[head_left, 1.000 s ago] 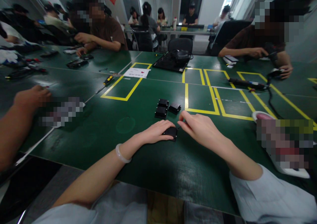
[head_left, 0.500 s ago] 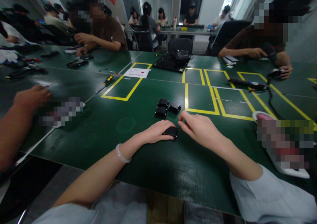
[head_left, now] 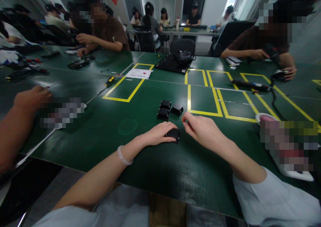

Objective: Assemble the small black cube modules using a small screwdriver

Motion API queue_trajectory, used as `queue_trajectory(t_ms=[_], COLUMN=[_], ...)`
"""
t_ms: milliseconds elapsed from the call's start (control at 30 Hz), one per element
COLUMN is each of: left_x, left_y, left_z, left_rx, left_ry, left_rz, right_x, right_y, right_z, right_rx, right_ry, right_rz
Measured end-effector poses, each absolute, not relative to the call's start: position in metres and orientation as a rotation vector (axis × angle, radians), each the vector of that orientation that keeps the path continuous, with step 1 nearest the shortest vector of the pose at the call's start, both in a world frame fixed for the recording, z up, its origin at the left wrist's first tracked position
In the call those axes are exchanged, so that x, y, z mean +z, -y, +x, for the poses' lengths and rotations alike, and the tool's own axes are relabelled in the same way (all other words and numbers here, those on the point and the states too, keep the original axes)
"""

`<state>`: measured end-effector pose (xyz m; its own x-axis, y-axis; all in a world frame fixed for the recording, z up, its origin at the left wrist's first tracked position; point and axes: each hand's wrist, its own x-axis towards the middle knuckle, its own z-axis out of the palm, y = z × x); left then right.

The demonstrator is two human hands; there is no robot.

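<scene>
My left hand [head_left: 158,132], with a pale bracelet at the wrist, is closed around a small black block [head_left: 174,135] on the green table [head_left: 150,165]. Just right of that block, my right hand [head_left: 202,127] is closed in a pinch. A thin dark piece shows between its fingertips and the block, too small to name. Beyond my hands lie more black blocks: a pair [head_left: 164,110] set one behind the other, and a single tilted block [head_left: 177,109] to their right.
Yellow tape outlines [head_left: 204,113] mark the table ahead. A screwdriver [head_left: 109,81] and a paper sheet [head_left: 138,74] lie left of centre, a black panel [head_left: 173,63] farther back. A blurred white-edged object [head_left: 288,146] is at right. Another person's hand [head_left: 31,100] is at left.
Hardly anything differs. My right fingertips sit slightly farther right, while my left hand stays on the black block.
</scene>
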<state>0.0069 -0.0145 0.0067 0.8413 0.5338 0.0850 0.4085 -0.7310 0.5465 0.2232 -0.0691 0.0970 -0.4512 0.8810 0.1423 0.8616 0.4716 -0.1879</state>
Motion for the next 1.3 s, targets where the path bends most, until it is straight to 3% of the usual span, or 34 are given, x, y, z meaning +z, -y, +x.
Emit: queue_trajectory(t_ms=[1300], left_x=[0.0029], left_y=[0.0138], left_z=[0.0063], left_rx=[0.347], left_ry=[-0.69], left_rz=[2.488], right_x=[0.1004], right_y=[0.0706], right_z=[0.222], right_rx=[0.187], right_ry=[2.511], right_rz=[-1.551])
